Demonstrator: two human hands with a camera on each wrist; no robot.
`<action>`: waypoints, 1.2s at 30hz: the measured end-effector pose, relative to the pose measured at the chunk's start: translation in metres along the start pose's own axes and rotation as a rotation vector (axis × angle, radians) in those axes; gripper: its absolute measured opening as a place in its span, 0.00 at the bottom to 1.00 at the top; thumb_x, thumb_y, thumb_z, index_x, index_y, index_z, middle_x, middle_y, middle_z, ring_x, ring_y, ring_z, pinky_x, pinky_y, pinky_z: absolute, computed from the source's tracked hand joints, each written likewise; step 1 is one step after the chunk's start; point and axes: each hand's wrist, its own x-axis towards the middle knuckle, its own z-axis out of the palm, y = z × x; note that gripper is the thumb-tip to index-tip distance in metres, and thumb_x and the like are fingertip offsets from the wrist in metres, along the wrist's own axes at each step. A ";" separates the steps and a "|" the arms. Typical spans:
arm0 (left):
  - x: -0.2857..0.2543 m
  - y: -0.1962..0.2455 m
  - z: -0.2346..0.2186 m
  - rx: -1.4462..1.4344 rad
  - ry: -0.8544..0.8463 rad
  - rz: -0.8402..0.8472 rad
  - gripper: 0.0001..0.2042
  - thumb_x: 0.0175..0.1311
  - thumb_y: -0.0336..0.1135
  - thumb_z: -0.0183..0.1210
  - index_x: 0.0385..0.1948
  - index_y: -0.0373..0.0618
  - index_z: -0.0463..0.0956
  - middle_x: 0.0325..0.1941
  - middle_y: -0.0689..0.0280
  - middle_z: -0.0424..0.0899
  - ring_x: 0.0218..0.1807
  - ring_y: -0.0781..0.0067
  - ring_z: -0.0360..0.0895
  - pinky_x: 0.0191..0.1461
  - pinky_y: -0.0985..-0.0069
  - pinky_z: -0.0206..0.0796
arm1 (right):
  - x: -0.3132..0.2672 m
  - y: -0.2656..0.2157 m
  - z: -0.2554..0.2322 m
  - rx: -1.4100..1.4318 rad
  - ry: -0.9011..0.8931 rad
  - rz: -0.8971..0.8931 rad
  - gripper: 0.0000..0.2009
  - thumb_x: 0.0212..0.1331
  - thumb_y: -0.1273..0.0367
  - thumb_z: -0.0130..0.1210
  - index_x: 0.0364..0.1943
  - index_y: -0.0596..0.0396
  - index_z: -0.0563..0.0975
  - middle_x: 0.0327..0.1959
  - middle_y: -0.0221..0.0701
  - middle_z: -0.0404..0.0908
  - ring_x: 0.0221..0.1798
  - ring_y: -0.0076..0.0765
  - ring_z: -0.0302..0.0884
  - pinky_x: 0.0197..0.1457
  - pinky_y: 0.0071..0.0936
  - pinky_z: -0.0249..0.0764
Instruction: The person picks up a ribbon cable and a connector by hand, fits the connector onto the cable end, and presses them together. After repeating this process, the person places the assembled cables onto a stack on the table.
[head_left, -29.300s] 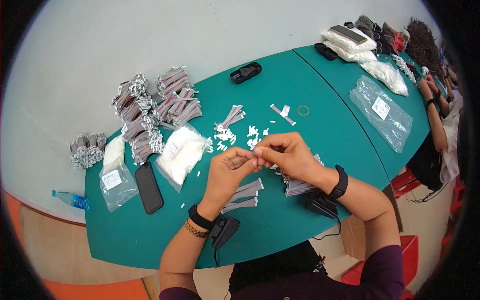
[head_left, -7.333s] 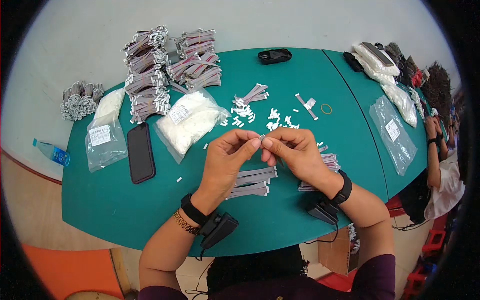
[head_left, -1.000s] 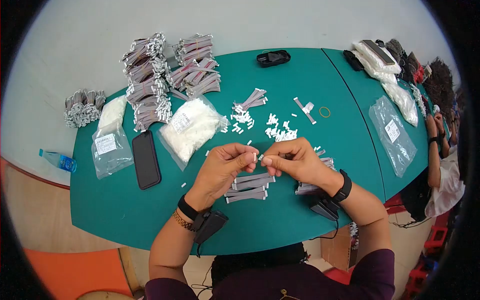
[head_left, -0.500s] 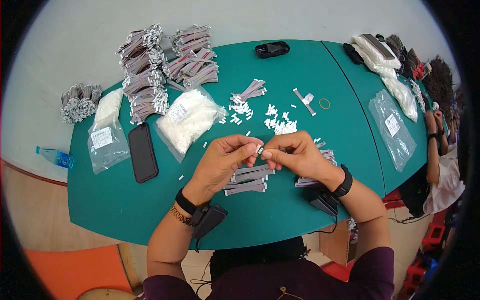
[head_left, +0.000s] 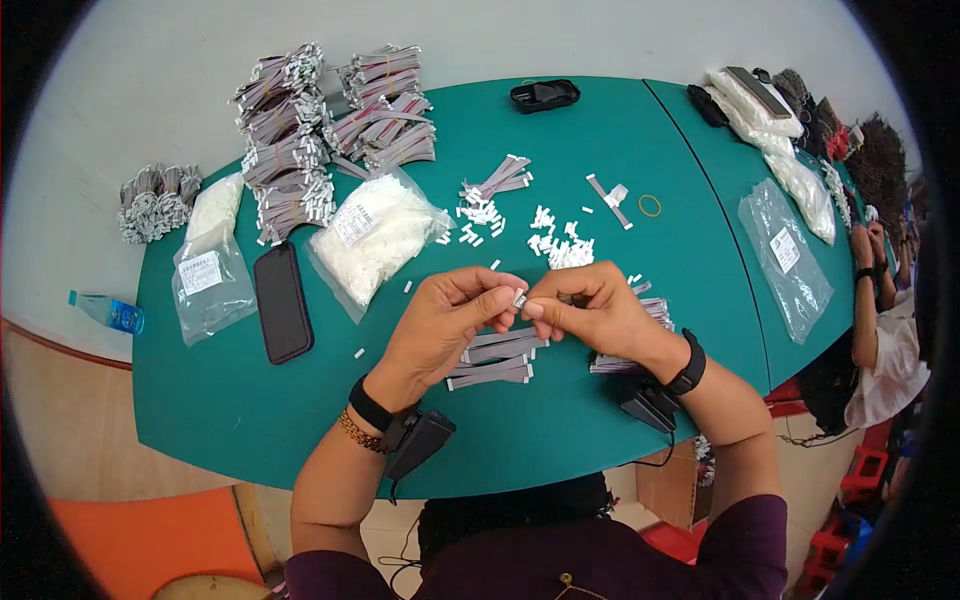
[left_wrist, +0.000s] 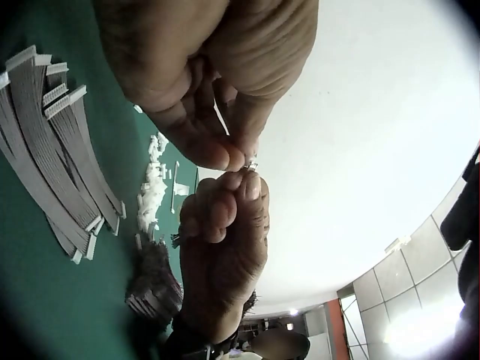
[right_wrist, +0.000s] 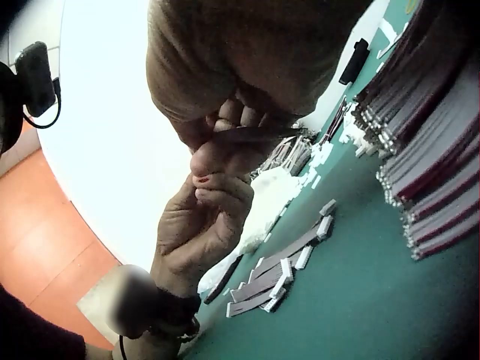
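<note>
Both hands meet fingertip to fingertip above the green table. The left hand (head_left: 440, 325) pinches a small white piece (head_left: 520, 299) between thumb and index finger. Facing it, the right hand (head_left: 600, 315) pinches the white end of a grey strip; in the right wrist view part of that strip (right_wrist: 251, 135) runs under the palm of the right hand (right_wrist: 247, 60). Fingers cover most of where the two pieces meet. Below the hands lie several grey ribbon cables (head_left: 495, 372) with white ends, and beyond them loose white pieces (head_left: 570, 254).
Bundled cables (head_left: 290, 155) are stacked at the back left, near a bag of white pieces (head_left: 375, 235) and a phone (head_left: 283, 303). More cables (head_left: 655, 312) lie beside the right hand. A black case (head_left: 545, 95) sits at the back; another person's arm (head_left: 868, 300) shows far right.
A second ago the fingertips were slightly apart, each hand showing a small white end; now they touch. Since the earliest frame the view has shifted, and more loose white pieces show beyond the hands.
</note>
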 end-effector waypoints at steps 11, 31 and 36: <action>0.000 0.000 0.001 -0.002 -0.020 0.008 0.08 0.62 0.29 0.54 0.40 0.36 0.75 0.33 0.66 0.78 0.33 0.81 0.72 0.38 0.83 0.66 | 0.000 -0.001 0.000 -0.005 0.005 -0.012 0.07 0.60 0.69 0.54 0.29 0.59 0.78 0.20 0.26 0.76 0.24 0.16 0.70 0.26 0.15 0.66; 0.000 -0.001 0.001 -0.043 -0.025 0.031 0.09 0.62 0.28 0.54 0.40 0.34 0.76 0.34 0.64 0.78 0.34 0.80 0.72 0.39 0.83 0.66 | -0.001 0.000 0.003 0.001 0.044 -0.033 0.08 0.60 0.70 0.53 0.28 0.59 0.78 0.19 0.26 0.75 0.22 0.15 0.69 0.25 0.15 0.65; -0.001 0.001 0.004 -0.001 -0.011 0.025 0.08 0.61 0.28 0.55 0.39 0.36 0.75 0.33 0.66 0.78 0.33 0.81 0.72 0.39 0.83 0.65 | -0.001 -0.001 0.003 0.006 0.059 -0.001 0.08 0.59 0.70 0.53 0.27 0.59 0.78 0.19 0.25 0.75 0.22 0.15 0.69 0.24 0.14 0.65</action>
